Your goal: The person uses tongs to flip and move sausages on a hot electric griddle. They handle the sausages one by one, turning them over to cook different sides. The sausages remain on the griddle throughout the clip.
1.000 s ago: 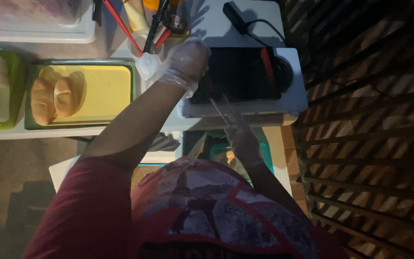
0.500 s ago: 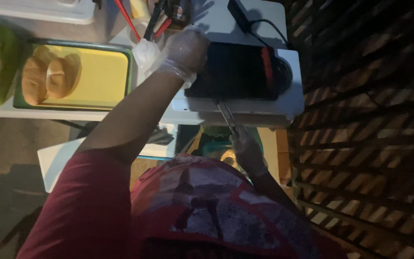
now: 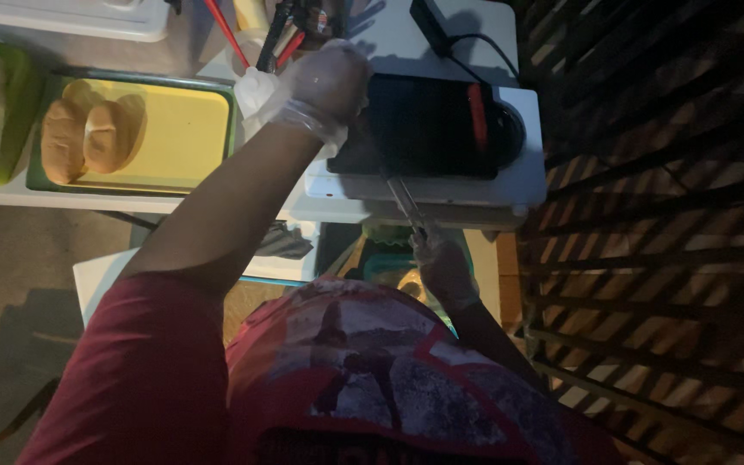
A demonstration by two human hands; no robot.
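My left hand (image 3: 327, 84), in a clear glove, rests at the left edge of a black hot plate (image 3: 441, 129) set in a white housing (image 3: 510, 185). It is closed on a wad of white paper (image 3: 256, 93). My right hand (image 3: 443, 263), also gloved, is lower down below the table edge. It grips metal tongs (image 3: 406, 205) whose tips point up over the housing's front rim. A red stripe (image 3: 476, 116) lies on the plate.
Two bread buns (image 3: 88, 136) lie on a yellow tray (image 3: 182, 138) inside a green rim at the left. A pot of red and black utensils (image 3: 290, 26) stands behind my left hand. A black cable (image 3: 467, 39) runs at the back. Dark wooden slats (image 3: 665, 215) fill the right.
My left hand has stayed at the plate's left edge with the paper. The right hand and tongs have shifted slightly; the view itself has drifted.
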